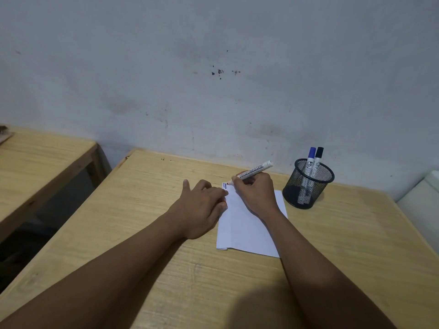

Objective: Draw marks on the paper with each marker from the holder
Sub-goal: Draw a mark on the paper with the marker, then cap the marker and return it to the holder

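A white folded sheet of paper (pixel 247 229) lies on the wooden table (pixel 166 269). My right hand (pixel 255 194) grips a white marker (pixel 256 170) with a red tip, and the tip touches the paper's far left corner beside short dark marks (pixel 224 185). My left hand (pixel 202 207) rests on the paper's left edge, fingers curled over something orange, probably a cap. A black mesh holder (pixel 308 186) stands to the right of the paper with a blue-capped marker (pixel 310 162) and a black-capped marker (pixel 317 161) in it.
A grey stained wall (pixel 213 79) runs right behind the table. A second wooden table (pixel 35 167) stands to the left across a gap. A white object (pixel 422 198) sits at the right edge.
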Action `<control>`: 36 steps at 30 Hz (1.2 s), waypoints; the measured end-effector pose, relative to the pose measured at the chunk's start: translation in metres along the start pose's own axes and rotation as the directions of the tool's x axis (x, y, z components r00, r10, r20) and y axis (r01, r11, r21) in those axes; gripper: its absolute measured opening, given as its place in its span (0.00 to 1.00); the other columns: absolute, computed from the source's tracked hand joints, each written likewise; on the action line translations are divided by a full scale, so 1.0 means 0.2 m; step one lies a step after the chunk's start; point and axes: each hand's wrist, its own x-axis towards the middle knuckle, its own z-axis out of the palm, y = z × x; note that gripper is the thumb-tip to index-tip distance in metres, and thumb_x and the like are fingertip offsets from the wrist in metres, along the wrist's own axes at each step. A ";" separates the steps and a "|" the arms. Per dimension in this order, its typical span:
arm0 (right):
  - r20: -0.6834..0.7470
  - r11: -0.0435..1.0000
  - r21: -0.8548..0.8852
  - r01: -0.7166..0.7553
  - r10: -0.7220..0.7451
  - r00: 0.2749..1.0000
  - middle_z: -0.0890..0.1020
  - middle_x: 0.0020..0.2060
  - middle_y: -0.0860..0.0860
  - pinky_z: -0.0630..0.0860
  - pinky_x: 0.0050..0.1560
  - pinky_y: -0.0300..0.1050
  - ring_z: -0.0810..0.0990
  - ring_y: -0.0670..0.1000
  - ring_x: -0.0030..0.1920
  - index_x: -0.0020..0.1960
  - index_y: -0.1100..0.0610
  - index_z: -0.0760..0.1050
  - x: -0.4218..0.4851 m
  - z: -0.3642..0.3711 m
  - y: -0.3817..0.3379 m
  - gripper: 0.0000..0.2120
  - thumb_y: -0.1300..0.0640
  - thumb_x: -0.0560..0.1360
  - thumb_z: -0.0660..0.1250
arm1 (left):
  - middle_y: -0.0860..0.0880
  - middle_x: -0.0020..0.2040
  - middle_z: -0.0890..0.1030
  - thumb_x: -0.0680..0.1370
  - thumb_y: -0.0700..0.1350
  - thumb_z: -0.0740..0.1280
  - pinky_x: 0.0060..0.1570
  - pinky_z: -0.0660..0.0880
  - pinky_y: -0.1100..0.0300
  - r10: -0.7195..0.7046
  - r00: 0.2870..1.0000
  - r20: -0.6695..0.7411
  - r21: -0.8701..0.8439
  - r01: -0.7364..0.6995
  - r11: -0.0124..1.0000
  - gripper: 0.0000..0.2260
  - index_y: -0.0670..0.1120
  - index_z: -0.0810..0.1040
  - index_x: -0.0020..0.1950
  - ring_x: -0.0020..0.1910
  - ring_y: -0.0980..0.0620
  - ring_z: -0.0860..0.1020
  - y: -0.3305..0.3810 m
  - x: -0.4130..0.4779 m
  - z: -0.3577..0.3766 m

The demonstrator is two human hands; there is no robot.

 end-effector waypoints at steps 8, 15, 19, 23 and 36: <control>0.009 1.000 -0.018 -0.015 0.015 1.000 0.85 0.37 0.44 0.80 0.39 0.40 0.84 0.44 0.38 0.47 0.58 0.85 0.00 0.00 -0.01 0.08 0.54 0.76 0.73 | 0.60 0.56 0.79 0.81 0.57 0.48 0.63 0.62 0.37 0.011 1.000 0.001 0.013 -0.011 1.000 0.17 0.55 0.72 0.61 0.64 0.54 0.67 0.00 0.00 0.00; 0.042 0.999 0.010 -0.033 0.032 0.999 0.86 0.38 0.55 0.81 0.38 0.46 0.85 0.54 0.40 0.45 0.60 0.84 -0.02 -0.03 -0.02 0.05 0.58 0.75 0.73 | 0.60 0.55 0.79 0.81 0.57 0.48 0.63 0.62 0.37 0.006 1.000 -0.003 0.013 -0.006 1.000 0.17 0.55 0.72 0.59 0.63 0.55 0.67 0.00 0.00 0.00; 0.060 0.999 0.016 -0.032 0.031 0.998 0.86 0.39 0.54 0.80 0.38 0.42 0.84 0.50 0.40 0.47 0.60 0.83 -0.02 -0.03 -0.01 0.05 0.58 0.75 0.73 | 0.59 0.56 0.79 0.81 0.57 0.48 0.62 0.62 0.38 0.006 1.000 -0.004 0.016 -0.006 1.000 0.16 0.55 0.72 0.58 0.63 0.55 0.67 0.00 0.00 0.00; 0.035 0.988 0.123 -0.090 0.087 0.996 0.86 0.40 0.55 0.83 0.42 0.47 0.86 0.52 0.40 0.47 0.61 0.84 -0.02 -0.03 -0.01 0.05 0.59 0.75 0.74 | 0.60 0.55 0.79 0.81 0.57 0.48 0.62 0.62 0.39 0.011 1.000 -0.007 0.023 -0.010 1.000 0.16 0.55 0.72 0.58 0.63 0.54 0.67 -0.01 0.00 0.00; -0.084 0.877 0.473 0.084 -0.050 0.995 0.85 0.37 0.52 0.75 0.36 0.42 0.79 0.48 0.34 0.47 0.58 0.83 -0.17 -0.43 -0.45 0.04 0.60 0.79 0.70 | 0.61 0.48 0.82 0.80 0.50 0.67 0.46 0.74 0.60 -0.251 0.895 -0.370 -0.500 0.036 0.865 0.02 0.56 0.79 0.50 0.47 0.59 0.78 0.20 0.02 -0.18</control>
